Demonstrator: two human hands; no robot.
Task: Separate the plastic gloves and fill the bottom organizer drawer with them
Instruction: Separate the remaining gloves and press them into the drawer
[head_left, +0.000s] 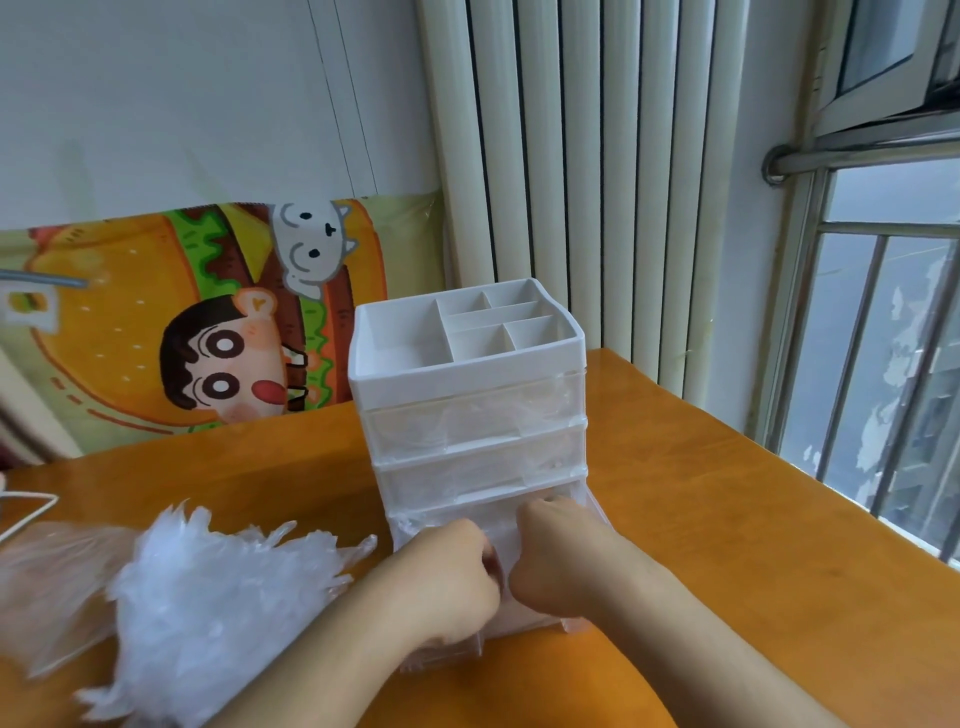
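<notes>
A white organizer (467, 374) with clear drawers stands on the orange table. Its two upper drawers are closed and show crumpled plastic inside. The bottom drawer (571, 621) is pulled out toward me. My left hand (447, 577) and my right hand (558, 551) are both down in this open drawer, close together, fingers curled downward. What the fingers hold is hidden, though thin plastic shows between the hands. A loose heap of clear plastic gloves (208, 603) lies on the table left of the drawer.
A clear plastic bag (47, 577) lies at the far left beside a white wire hanger (31, 506). A cartoon burger cushion (208, 322) leans on the wall behind. White radiator pipes (571, 156) and a barred window (883, 364) stand behind and to the right.
</notes>
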